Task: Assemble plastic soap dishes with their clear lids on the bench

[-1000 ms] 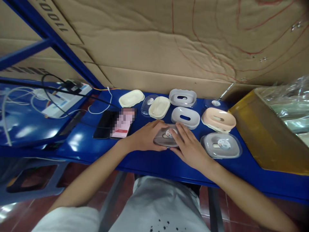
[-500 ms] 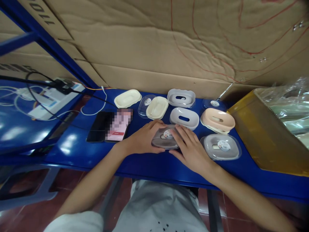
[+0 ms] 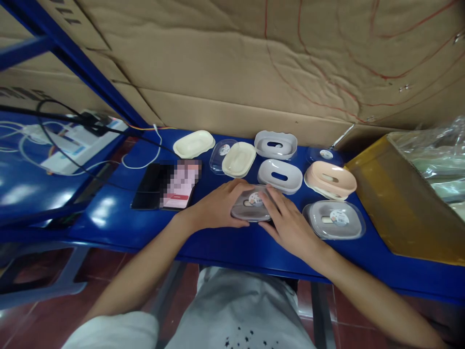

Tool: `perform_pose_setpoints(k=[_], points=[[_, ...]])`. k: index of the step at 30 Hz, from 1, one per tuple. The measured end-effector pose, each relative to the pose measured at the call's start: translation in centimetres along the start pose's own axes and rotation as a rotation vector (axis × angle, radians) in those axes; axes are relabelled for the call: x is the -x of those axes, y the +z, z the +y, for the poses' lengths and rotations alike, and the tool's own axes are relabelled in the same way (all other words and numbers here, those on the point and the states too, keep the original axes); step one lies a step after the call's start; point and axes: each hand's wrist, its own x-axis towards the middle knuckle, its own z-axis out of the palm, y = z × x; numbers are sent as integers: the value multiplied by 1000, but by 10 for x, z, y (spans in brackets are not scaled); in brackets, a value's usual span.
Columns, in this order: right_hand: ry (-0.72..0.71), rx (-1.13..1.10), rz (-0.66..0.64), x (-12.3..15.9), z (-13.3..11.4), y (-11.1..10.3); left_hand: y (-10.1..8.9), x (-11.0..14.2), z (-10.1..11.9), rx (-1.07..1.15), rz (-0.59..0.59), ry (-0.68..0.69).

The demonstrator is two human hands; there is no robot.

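Between my two hands is a grey soap dish (image 3: 242, 211) under a clear lid with a round sticker. My left hand (image 3: 219, 205) wraps its left end, thumb along the near edge. My right hand (image 3: 288, 219) grips the right end, fingers over the lid and thumb at the front. Just behind it sit a pale lavender dish tray with a slot (image 3: 295, 177) and another like it (image 3: 260, 143). To the right is a lidded grey soap dish (image 3: 317, 223). Beyond that, a peach tray (image 3: 348, 182) rests on a cream piece.
Cream trays (image 3: 194, 144) and clear lids (image 3: 217, 165) lie at the back of the blue table (image 3: 218, 247). Phones (image 3: 147, 186) lie on the left, by a power strip (image 3: 78, 157) with cables. A cardboard box (image 3: 381, 208) with plastic-wrapped items stands right; cardboard walls the back.
My hands keep their hold on the grey soap dish, with hardly any shift in the fingers. The camera view has swung slightly; the things on the table stay in place.
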Motion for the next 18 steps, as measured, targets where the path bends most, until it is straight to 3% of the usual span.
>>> perform_pose_setpoints(k=[10, 18], points=[[16, -35, -11, 0, 0, -4, -4, -4, 4, 20, -35, -15], [-36, -15, 60, -1, 2, -9, -10, -2, 4, 165, -36, -19]])
